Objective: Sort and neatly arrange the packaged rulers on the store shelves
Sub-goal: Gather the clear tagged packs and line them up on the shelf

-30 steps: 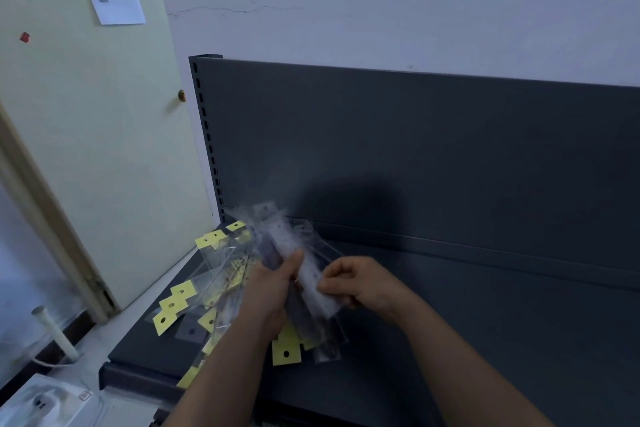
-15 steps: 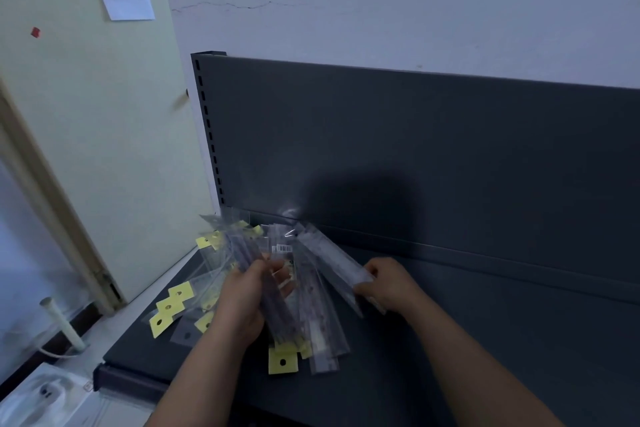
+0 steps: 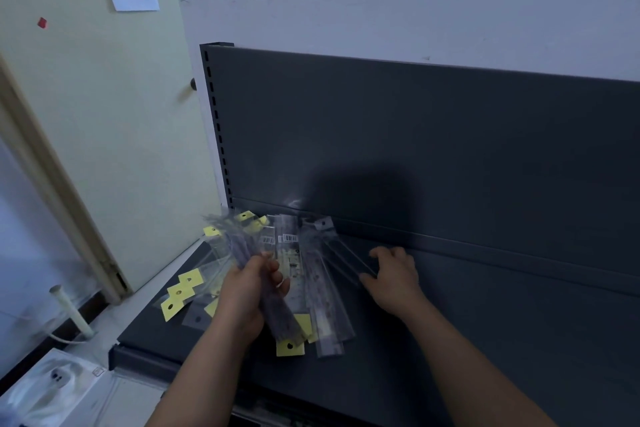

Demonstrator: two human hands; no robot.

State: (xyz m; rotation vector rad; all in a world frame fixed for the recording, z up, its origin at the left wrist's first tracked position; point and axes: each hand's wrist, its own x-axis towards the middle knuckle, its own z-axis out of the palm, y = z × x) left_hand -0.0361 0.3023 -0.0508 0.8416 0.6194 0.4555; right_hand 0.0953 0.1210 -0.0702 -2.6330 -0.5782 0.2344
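Several packaged rulers point(image 3: 294, 270) through left hand point(image 3: 242, 295) grip, right hand point(image 3: 394, 277) perhaps touching

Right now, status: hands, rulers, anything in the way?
Left hand grips fanned bundle of rulers. Right hand pinches single ruler, angled right over shelf. Loose rulers lie heaped under the bundle, left end.

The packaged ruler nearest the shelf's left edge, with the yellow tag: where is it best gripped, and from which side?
Probably at its yellow tag, from the front left. It lies flat on the shelf and this end points free toward the edge; its far end disappears among overlapping packages. The left hand grips a bundle of rulers; the right hand is on a clear package.
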